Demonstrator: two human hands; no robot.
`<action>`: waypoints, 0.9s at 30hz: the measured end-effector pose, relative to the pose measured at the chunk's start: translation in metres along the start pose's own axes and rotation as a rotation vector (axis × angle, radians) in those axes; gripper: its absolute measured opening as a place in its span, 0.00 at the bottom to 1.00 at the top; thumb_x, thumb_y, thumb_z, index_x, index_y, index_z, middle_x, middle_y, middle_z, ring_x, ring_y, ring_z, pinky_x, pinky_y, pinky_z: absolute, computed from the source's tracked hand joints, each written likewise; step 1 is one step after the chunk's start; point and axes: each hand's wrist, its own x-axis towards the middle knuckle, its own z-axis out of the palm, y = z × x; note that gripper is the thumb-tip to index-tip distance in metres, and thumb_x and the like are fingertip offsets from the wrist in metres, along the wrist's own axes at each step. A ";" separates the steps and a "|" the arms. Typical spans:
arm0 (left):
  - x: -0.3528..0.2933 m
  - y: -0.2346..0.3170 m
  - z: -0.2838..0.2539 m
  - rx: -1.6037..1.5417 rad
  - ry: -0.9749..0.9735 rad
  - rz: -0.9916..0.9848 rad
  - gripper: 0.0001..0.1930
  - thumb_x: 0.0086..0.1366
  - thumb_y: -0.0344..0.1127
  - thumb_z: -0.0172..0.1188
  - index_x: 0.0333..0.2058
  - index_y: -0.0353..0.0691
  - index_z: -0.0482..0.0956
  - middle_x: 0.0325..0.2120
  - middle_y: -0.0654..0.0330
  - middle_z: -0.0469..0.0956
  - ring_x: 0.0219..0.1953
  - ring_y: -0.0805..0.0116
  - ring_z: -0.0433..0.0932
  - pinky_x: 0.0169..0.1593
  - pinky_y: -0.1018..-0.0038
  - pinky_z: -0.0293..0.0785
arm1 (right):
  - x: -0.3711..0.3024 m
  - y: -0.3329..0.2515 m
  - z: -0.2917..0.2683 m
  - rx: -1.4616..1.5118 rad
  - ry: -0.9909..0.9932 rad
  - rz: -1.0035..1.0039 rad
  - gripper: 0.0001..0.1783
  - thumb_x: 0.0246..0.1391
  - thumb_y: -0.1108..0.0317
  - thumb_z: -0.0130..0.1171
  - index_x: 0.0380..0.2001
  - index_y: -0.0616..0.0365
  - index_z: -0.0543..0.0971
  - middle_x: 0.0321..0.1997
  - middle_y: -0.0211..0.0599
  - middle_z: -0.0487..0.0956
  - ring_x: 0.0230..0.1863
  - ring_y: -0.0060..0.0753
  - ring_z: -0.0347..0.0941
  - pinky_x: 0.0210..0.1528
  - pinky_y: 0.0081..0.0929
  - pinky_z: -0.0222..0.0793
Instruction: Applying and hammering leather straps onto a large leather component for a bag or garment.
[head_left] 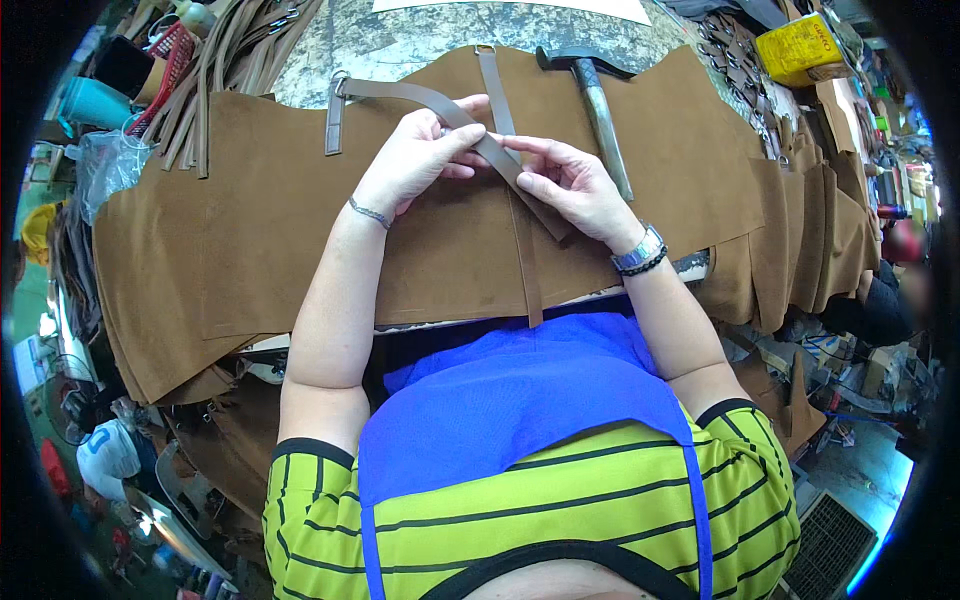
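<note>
A grey-brown leather strap (408,94) stretches between my two hands above a large piece of brown suede (300,240). My left hand (425,155) pinches it, thumb on top. Farther along toward the right, my right hand (572,188) grips the same strap between thumb and fingers. The strap's far left part curves to a metal ring (340,77) with a short stitched tab. Beneath my hands a second strap (527,265) with a metal buckle (485,50) runs from the suede's far edge to its near edge. A hammer (603,130) lies on the suede right of my hands.
Bundled leather straps (235,65) lie at the far left, beside a red basket (172,75) and a blue cup (92,102). Folded brown leather pieces (800,235) hang over the right side. A yellow can (795,50) stands at the far right. Another person is partly visible at right.
</note>
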 end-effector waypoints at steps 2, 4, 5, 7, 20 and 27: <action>0.000 -0.001 0.001 0.008 0.001 0.006 0.26 0.64 0.42 0.56 0.58 0.42 0.66 0.38 0.64 0.79 0.33 0.83 0.76 0.36 0.85 0.75 | 0.000 0.004 -0.001 -0.005 -0.001 -0.003 0.22 0.58 0.73 0.54 0.56 0.54 0.71 0.35 0.17 0.73 0.35 0.08 0.65 0.43 0.12 0.66; 0.001 -0.001 0.002 0.016 0.003 0.013 0.25 0.64 0.43 0.55 0.58 0.42 0.66 0.38 0.64 0.79 0.33 0.82 0.76 0.36 0.84 0.75 | 0.000 0.005 -0.001 -0.009 -0.003 -0.006 0.21 0.58 0.73 0.53 0.56 0.53 0.71 0.35 0.17 0.73 0.34 0.09 0.65 0.42 0.13 0.66; 0.001 -0.001 0.002 -0.020 -0.002 -0.002 0.25 0.65 0.44 0.54 0.59 0.43 0.66 0.38 0.64 0.79 0.33 0.82 0.77 0.37 0.84 0.75 | 0.001 0.004 -0.002 -0.043 -0.018 -0.005 0.22 0.58 0.73 0.53 0.56 0.53 0.71 0.34 0.17 0.72 0.34 0.08 0.64 0.41 0.12 0.66; 0.000 -0.001 0.002 -0.054 0.000 -0.014 0.25 0.66 0.45 0.52 0.59 0.43 0.65 0.38 0.64 0.79 0.33 0.81 0.77 0.37 0.84 0.75 | 0.000 0.004 -0.003 -0.077 -0.039 -0.008 0.22 0.58 0.73 0.53 0.56 0.52 0.71 0.33 0.16 0.71 0.33 0.08 0.63 0.40 0.12 0.65; 0.000 -0.006 0.005 -0.175 0.115 0.088 0.22 0.72 0.40 0.41 0.61 0.43 0.53 0.32 0.59 0.77 0.38 0.70 0.78 0.43 0.72 0.75 | 0.000 0.003 -0.003 0.045 0.008 0.052 0.08 0.55 0.72 0.58 0.39 0.60 0.75 0.32 0.23 0.74 0.31 0.11 0.68 0.34 0.12 0.67; -0.015 0.039 -0.044 -0.034 0.335 0.441 0.17 0.70 0.37 0.44 0.56 0.44 0.63 0.23 0.68 0.72 0.15 0.86 0.61 0.17 0.89 0.57 | -0.003 0.010 -0.009 0.125 0.041 0.037 0.08 0.57 0.69 0.58 0.39 0.60 0.75 0.33 0.25 0.75 0.30 0.12 0.69 0.31 0.13 0.71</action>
